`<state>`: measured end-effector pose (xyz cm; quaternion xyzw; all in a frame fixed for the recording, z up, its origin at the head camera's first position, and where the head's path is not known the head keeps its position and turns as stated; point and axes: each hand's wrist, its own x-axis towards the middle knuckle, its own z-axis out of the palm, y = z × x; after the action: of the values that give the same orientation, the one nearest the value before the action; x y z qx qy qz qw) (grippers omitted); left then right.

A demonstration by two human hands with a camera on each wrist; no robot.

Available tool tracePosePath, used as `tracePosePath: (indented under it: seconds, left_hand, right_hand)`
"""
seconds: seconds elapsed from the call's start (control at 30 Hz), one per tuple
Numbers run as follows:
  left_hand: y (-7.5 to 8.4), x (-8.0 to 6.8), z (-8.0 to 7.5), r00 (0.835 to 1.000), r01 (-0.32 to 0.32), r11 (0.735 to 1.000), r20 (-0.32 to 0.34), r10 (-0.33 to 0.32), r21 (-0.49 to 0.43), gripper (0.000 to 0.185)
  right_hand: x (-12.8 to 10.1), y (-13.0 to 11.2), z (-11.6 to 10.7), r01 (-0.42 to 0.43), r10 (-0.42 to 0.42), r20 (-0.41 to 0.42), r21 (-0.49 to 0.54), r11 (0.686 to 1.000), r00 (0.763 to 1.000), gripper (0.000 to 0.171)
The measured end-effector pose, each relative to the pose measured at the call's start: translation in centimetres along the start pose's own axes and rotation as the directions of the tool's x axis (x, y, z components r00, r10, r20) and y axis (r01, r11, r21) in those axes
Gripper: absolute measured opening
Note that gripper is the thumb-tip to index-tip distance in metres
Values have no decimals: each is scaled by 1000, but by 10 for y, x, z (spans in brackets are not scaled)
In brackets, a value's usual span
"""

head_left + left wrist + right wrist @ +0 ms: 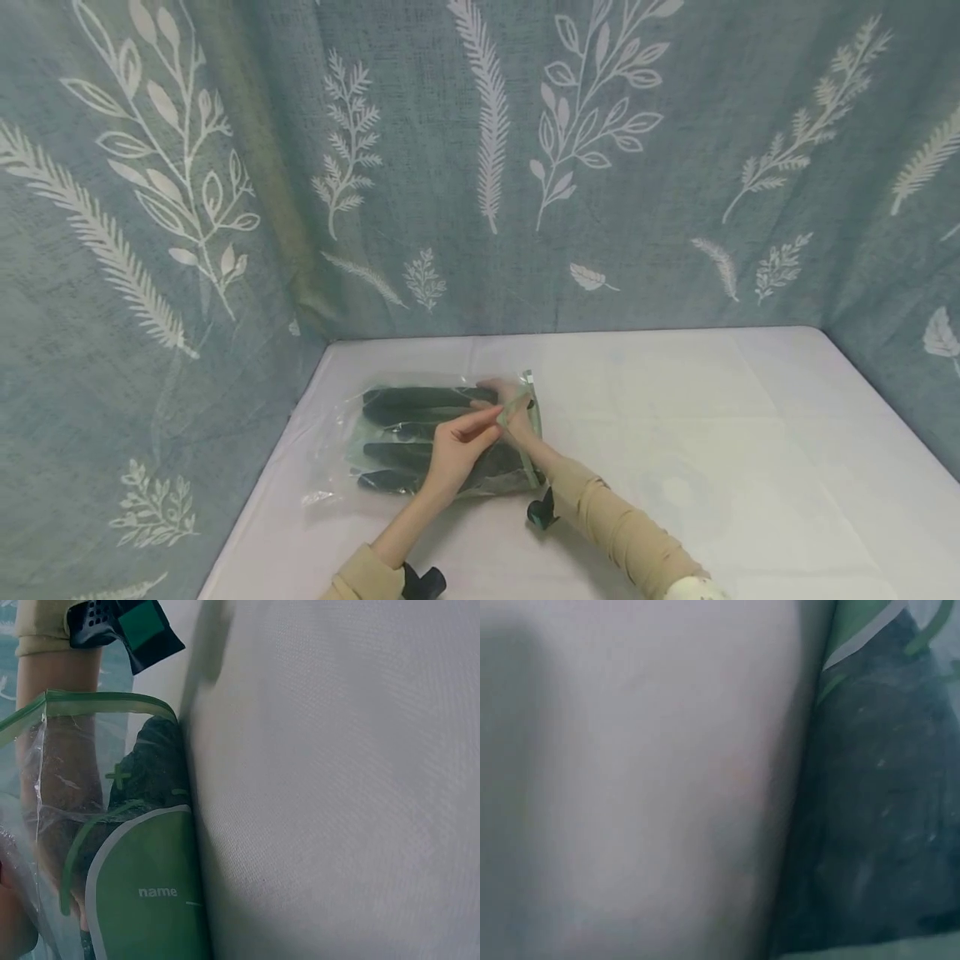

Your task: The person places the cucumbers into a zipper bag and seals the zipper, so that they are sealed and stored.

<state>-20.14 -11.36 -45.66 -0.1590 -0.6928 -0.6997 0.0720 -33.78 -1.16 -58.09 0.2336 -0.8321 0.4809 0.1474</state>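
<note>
Both hands met at the clear bag's [420,437] green-edged mouth: left hand [457,454] pinched the rim, right hand [513,408] gripped it alongside; the bag stretched leftward across the tabletop [675,433].

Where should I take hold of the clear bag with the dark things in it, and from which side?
Grip the clear bag at its green-trimmed opening edge, coming from the right. That stiff strip stands free of the table, where the left hand and right hand already meet; the rest looks slack film lying flat.
</note>
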Motion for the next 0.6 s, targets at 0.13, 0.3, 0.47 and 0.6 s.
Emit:
tracePosePath:
  seconds: [0.13, 0.3, 0.47, 0.6]
  left_hand:
    - [0, -1, 3, 1000, 17, 1000, -6, -17, -11, 29]
    - [-1, 0, 5, 1000, -5, 999, 22, 6, -39, 29]
    - [-2, 3, 5, 999, 4, 999, 35, -3, -37, 30]
    - [-2, 6, 5, 999, 12, 1000, 49, -11, -20, 30]
  right_hand:
    - [-2, -3, -11, -17, 20, 63, -47, 999, 998, 44]
    - [-1, 23, -14, 79, -55, 180, -128, 989, 982, 44]
    - [-5, 19, -32, 93, -67, 320, -64, 994, 945, 54]
    - [-15, -50, -70, 45, -49, 356, 21, 999, 933, 45]
